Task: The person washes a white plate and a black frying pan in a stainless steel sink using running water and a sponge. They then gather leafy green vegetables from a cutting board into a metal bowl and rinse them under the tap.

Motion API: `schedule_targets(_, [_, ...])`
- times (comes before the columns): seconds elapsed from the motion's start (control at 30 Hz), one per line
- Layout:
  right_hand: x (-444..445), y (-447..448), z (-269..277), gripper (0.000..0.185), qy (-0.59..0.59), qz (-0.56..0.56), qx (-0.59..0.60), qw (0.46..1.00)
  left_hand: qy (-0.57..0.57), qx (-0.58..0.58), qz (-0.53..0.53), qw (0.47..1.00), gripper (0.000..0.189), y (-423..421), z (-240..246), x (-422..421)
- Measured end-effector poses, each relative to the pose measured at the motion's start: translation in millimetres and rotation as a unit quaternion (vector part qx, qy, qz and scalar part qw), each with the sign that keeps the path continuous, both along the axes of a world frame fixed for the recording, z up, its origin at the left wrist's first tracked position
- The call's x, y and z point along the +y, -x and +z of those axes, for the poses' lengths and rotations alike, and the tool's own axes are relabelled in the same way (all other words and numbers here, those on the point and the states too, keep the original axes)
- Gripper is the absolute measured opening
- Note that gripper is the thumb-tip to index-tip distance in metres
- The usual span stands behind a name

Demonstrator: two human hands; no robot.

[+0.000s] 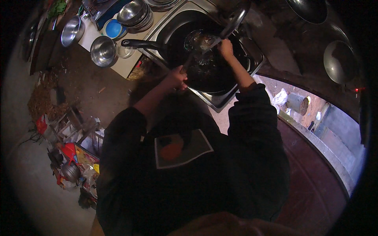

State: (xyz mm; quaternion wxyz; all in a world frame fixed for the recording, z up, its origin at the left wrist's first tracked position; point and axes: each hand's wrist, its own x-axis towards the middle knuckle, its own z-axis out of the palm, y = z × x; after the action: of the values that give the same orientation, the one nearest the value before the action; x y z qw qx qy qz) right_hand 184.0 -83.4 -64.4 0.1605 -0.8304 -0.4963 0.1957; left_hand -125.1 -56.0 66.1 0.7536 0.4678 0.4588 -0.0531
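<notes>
In front of me a wide black pan (pixel 203 76) with a long black handle (pixel 141 44) sits on a metal stovetop (pixel 218 106). Clear liquid with a pale, brownish piece of food (pixel 205 44) shows in it. My left hand (pixel 178 78) is closed at the pan's near left rim around a thin, dark utensil, whose far end fades into the dark pan. Over the pan's right part, my right hand (pixel 226 48) grips a long-handled utensil (pixel 212 45) with a pale metal part reaching down towards the food. A dark, shiny length extends up and right beyond that hand.
Stacked metal bowls (pixel 133 13), a blue bowl (pixel 113 28) and another metal bowl (pixel 103 51) stand left of the stove. Dark round pans (pixel 339 62) lie at the right. Mixed clutter (pixel 71 153) covers the floor at the lower left. A metal bucket (pixel 296 103) lies beyond the opening.
</notes>
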Motion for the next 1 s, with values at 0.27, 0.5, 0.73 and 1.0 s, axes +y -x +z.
schedule_targets(0.27, [8, 64, 9, 0.017, -0.061, -0.023, 0.118, 0.991, 0.010, -0.007, -0.011, 1.000, 0.038, -5, -9, 6])
schedule_targets(0.5, [-16, 121, 47, 0.018, -0.196, 0.170, 0.233, 0.937, 0.013, -0.041, -0.039, 0.998, 0.041, -1, -13, 11])
schedule_targets(0.73, [6, 64, 16, 0.020, -0.132, 0.122, 0.118, 0.977, -0.027, -0.038, -0.036, 0.998, 0.051, -1, -12, 3])
schedule_targets(1.0, [-13, 5, 38, 0.025, 0.001, -0.075, 0.001, 0.997, -0.380, -0.035, -0.112, 0.918, 0.049, 48, 23, 24])
